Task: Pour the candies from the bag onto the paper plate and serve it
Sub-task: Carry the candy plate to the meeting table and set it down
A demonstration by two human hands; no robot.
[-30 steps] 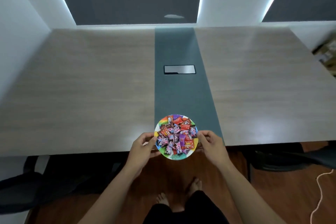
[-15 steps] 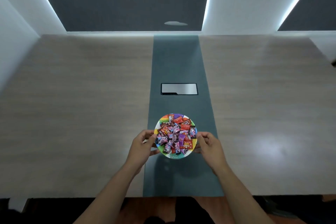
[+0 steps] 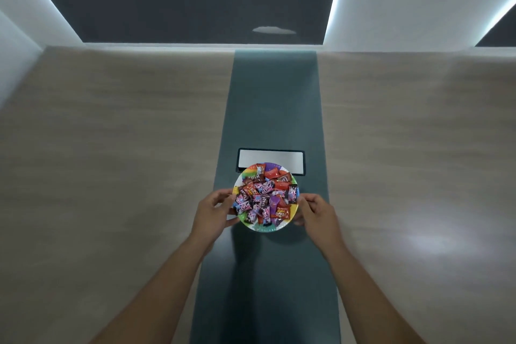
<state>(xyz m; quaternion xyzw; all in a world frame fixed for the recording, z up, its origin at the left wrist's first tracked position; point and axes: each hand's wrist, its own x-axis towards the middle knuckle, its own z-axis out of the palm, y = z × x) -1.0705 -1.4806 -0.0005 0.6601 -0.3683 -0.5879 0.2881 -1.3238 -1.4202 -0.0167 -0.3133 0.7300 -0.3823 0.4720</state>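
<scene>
- Two hands grip one round paper plate from opposite sides: the left hand pinches its rim at nine o'clock, the right hand at three o'clock, fingers curled shut on it.
- Glossy wrapped candies in pink, red, purple and brown heap the rainbow-rimmed plate.
- Below lies the matte grey-green centre strip of a pale wood-grain table; a rectangular metal hatch sits at twelve o'clock, partly overlapped by the plate.

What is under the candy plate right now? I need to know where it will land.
Under the paper plate runs the table's dark green centre strip. Its far rim overlaps the rectangular hatch. The candies cover the plate's middle; contact with the table cannot be judged.
</scene>
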